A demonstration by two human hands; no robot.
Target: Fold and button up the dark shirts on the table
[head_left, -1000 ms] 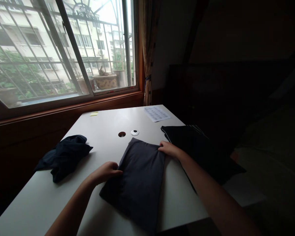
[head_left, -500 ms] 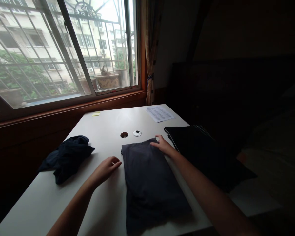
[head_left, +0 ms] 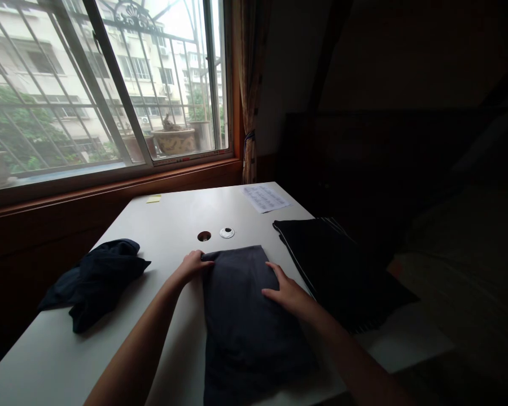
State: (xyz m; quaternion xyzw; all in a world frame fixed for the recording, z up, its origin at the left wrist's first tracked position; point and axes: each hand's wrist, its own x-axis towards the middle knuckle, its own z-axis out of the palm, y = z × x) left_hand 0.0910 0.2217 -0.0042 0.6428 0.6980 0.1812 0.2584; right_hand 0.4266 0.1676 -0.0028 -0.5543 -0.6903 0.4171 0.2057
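Window (head_left: 121,93): big sliding one beyond the table, metal bars (head_left: 175,67) outside and pale buildings behind them.
White table (head_left: 175,217): runs up toward the window, and all the cloth is on it.
Curtain (head_left: 250,84): patterned, tied in, hanging just right of the window.
Black cloth (head_left: 330,265): right side of the table, thin white line along its left edge, the rest pretty lost in the dark.
Dark grey cloth (head_left: 243,316): the one being handled, laid out flat-ish in the middle of the near part, between both hands.
Navy bundle (head_left: 104,276): crumpled up at the left edge, well apart from the grey one.
Planter (head_left: 175,141): out past the glass.
Right hand (head_left: 288,290): on the grey cloth's right side, thumb and forefinger spread wide.
Left hand (head_left: 193,264): at its far left corner, thumb over the top; can't tell if the fingers are actually pinching it.
Paper (head_left: 267,197): far right corner, print too blurry to read.
White disc (head_left: 227,232): just right of the round hole (head_left: 204,236), both beyond the grey cloth.
Yellow note (head_left: 153,198): far left corner.
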